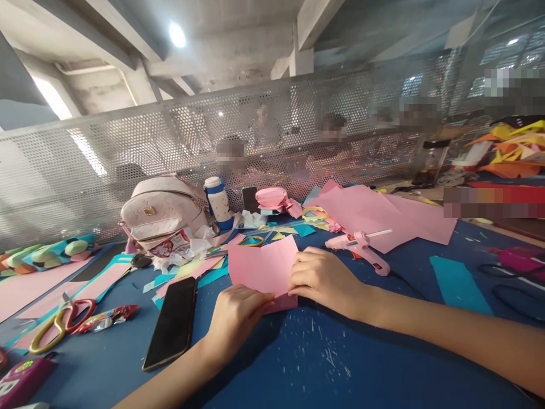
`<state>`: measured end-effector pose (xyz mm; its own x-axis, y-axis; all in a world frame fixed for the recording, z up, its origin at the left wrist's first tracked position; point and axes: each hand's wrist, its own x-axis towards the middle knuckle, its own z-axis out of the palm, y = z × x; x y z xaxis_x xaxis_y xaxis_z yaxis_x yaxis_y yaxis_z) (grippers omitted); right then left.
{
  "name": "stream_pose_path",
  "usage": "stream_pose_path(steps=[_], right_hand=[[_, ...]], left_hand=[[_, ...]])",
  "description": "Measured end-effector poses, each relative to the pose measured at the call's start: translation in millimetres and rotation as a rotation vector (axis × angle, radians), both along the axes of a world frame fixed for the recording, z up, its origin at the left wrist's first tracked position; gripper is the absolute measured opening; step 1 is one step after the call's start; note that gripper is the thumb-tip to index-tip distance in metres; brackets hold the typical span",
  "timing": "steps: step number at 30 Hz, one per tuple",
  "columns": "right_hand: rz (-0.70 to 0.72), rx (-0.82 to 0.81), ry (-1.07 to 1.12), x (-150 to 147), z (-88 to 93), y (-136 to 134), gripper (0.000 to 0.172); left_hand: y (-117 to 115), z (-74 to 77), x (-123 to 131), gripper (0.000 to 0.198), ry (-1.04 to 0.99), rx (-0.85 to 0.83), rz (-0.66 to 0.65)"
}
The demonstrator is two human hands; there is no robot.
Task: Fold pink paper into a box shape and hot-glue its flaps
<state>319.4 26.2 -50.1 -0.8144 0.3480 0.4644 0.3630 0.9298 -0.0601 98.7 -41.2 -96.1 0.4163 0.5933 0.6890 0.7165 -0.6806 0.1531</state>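
Note:
A sheet of pink paper (261,264) stands tilted up just above the blue tabletop, its lower part folded. My left hand (238,312) grips its lower left edge with the fingers pressed together. On the right edge, my right hand (319,278) pinches the same sheet, fingers closed around it. The fingertips behind the paper are hidden. To the right of my right hand lies a pink hot glue gun (361,247). A black smartphone (172,321) rests left of my left hand.
Scissors (63,324) and a snack wrapper (106,319) lie at the left. A white backpack (164,210), a bottle (218,201) and a pink pouch (272,199) stand along the perforated metal screen (170,133). Large pink sheets (383,213) lie at the back right.

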Motion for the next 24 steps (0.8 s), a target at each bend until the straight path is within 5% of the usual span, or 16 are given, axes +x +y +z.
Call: stream_pose_path(steps=[13,24], right_hand=[[-0.015,-0.179,-0.007,-4.8,-4.7,4.1,0.013],[-0.024,-0.108,0.013,-1.6,-5.6,16.2,0.013]], left_hand=[[8.5,-0.3,-4.0,0.022,0.028,0.040,0.062],[13.0,8.2,-17.6,0.015,-0.026,-0.062,0.064]])
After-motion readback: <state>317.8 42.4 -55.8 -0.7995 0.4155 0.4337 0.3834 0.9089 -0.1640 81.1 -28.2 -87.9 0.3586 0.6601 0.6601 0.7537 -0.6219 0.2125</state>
